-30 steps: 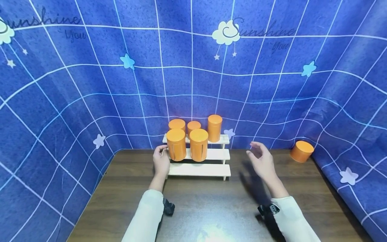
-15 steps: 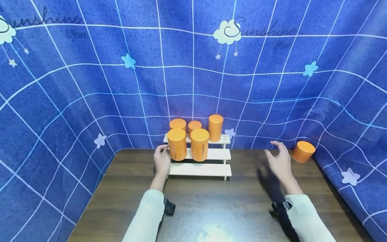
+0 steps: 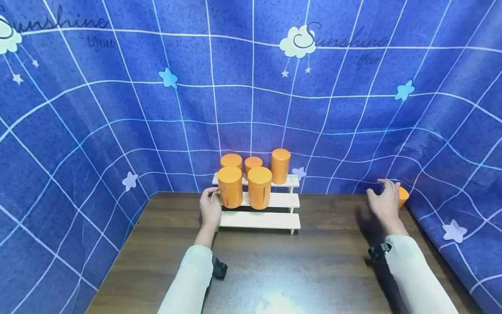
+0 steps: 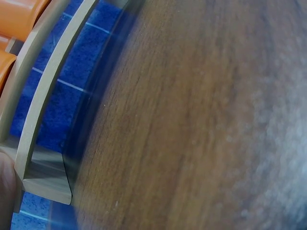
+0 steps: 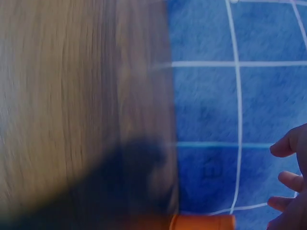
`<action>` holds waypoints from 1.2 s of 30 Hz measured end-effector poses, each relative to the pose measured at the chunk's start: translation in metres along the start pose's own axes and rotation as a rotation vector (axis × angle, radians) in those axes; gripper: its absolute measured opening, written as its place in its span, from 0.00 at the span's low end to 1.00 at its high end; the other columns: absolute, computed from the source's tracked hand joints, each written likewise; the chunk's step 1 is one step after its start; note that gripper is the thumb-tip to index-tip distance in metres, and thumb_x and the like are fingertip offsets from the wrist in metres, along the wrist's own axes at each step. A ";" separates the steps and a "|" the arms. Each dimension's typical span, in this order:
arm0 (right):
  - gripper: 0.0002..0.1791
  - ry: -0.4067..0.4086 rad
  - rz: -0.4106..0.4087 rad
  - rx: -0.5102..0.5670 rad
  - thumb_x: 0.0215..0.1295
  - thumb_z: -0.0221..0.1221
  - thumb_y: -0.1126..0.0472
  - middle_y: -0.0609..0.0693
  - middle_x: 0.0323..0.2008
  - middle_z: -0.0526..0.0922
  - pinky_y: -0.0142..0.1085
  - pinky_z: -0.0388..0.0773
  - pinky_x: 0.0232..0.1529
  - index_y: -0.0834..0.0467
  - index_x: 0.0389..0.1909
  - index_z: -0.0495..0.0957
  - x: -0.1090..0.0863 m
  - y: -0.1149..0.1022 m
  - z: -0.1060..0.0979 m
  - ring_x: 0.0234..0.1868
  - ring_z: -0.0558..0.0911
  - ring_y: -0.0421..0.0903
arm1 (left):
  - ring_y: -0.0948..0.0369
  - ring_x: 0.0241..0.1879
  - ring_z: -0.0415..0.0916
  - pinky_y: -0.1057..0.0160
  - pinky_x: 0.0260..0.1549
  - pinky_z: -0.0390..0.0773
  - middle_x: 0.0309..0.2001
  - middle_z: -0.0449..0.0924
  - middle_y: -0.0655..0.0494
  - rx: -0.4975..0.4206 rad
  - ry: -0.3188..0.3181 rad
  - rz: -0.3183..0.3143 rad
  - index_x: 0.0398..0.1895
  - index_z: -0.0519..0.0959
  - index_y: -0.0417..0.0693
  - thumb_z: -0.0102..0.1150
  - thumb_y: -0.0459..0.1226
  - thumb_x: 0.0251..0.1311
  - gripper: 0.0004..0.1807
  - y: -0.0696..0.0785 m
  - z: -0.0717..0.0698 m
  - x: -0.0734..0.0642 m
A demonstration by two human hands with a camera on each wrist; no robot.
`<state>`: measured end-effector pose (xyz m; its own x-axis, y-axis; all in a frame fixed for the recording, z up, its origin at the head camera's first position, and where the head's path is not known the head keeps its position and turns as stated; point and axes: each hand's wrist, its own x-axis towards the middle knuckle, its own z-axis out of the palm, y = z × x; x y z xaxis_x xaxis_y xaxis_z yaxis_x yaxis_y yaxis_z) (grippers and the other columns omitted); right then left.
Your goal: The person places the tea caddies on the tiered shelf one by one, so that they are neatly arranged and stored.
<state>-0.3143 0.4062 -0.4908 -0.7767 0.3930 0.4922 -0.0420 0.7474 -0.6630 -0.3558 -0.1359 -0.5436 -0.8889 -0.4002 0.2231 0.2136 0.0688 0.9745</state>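
My left hand (image 3: 210, 208) grips the left end of a pale three-step wooden display stand (image 3: 259, 220); in the left wrist view a finger (image 4: 6, 184) lies against the stand's end. Two orange canisters (image 3: 230, 187) (image 3: 259, 188) stand on its middle step. On the top step are a tall canister (image 3: 280, 166), a short one (image 3: 253, 163) and another (image 3: 231, 160), partly hidden. At the far right, my right hand (image 3: 386, 203) has its fingers spread, holding nothing, just left of a loose orange canister (image 3: 403, 197). The hand covers much of that canister; contact is unclear.
The stand sits near the back of a brown wooden table (image 3: 259, 266). A blue curtain (image 3: 251, 104) with white grid lines hangs behind and along both sides. The loose canister is in the table's back right corner, close to the curtain.
My right hand has moved right, from beside the stand over to the loose canister, now partly covering it. My left hand keeps its place on the stand.
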 end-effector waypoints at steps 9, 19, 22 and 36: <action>0.34 -0.097 0.074 -0.163 0.63 0.61 0.58 0.82 0.67 0.67 0.64 0.37 0.85 0.75 0.66 0.70 0.012 0.022 -0.010 0.80 0.54 0.76 | 0.59 0.51 0.79 0.75 0.45 0.79 0.55 0.82 0.40 -0.016 -0.003 0.004 0.53 0.79 0.37 0.50 0.30 0.76 0.10 0.001 0.001 0.000; 0.34 -0.162 0.177 -0.232 0.63 0.63 0.55 0.85 0.69 0.56 0.73 0.46 0.75 0.74 0.63 0.68 0.021 0.047 -0.016 0.77 0.46 0.81 | 0.64 0.42 0.78 0.73 0.39 0.80 0.51 0.82 0.41 -0.028 -0.001 0.008 0.52 0.80 0.38 0.51 0.30 0.75 0.10 0.003 0.005 -0.001; 0.33 -0.171 0.200 -0.234 0.63 0.62 0.56 0.83 0.69 0.54 0.73 0.52 0.69 0.73 0.62 0.67 0.022 0.056 -0.016 0.73 0.50 0.79 | 0.62 0.41 0.77 0.73 0.38 0.80 0.50 0.81 0.41 -0.027 -0.007 0.000 0.52 0.80 0.37 0.51 0.29 0.75 0.10 0.001 0.004 -0.002; 0.35 -0.031 0.270 -0.145 0.61 0.64 0.58 0.73 0.71 0.51 0.68 0.67 0.65 0.63 0.67 0.65 0.018 0.087 0.005 0.62 0.65 0.83 | 0.63 0.46 0.77 0.75 0.42 0.79 0.54 0.80 0.40 -0.034 -0.005 -0.012 0.55 0.79 0.35 0.49 0.29 0.77 0.12 0.003 0.000 -0.001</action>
<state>-0.3356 0.4759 -0.5426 -0.7665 0.5729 0.2901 0.2572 0.6878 -0.6788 -0.3540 -0.1353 -0.5410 -0.8934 -0.3963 0.2115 0.2165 0.0326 0.9757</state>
